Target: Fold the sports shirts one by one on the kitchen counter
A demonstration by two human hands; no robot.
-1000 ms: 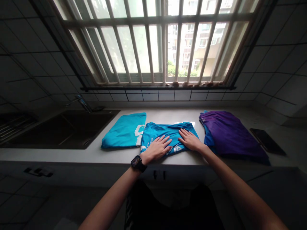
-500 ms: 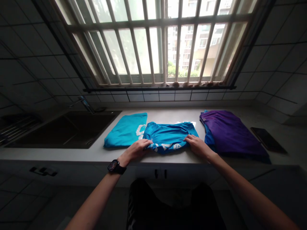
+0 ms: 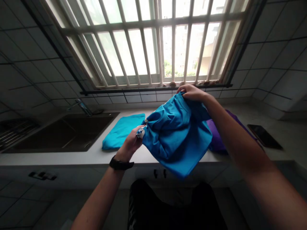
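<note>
A blue shirt (image 3: 175, 134) hangs in the air between my two hands, bunched and creased, its lower corner dangling over the counter's front edge. My left hand (image 3: 131, 142) is closed on its gathered left end, where a bit of white print shows. Higher up and farther back, my right hand (image 3: 193, 93) pinches the shirt's upper edge. On the counter to the left lies a folded turquoise garment (image 3: 123, 129), close to my left hand. Behind my right forearm is a purple garment (image 3: 217, 137), mostly hidden by the arm and the blue shirt.
A dark sink (image 3: 62, 131) with a faucet (image 3: 83, 107) is set into the counter (image 3: 83, 158) at the left. A dark phone-like slab (image 3: 265, 135) lies at the right. Beyond the counter rise a tiled wall and a barred window (image 3: 153, 48).
The blue shirt has come up off the counter and opened out in the air. My right hand has risen and moved away from me; my left hand has shifted slightly left and up.
</note>
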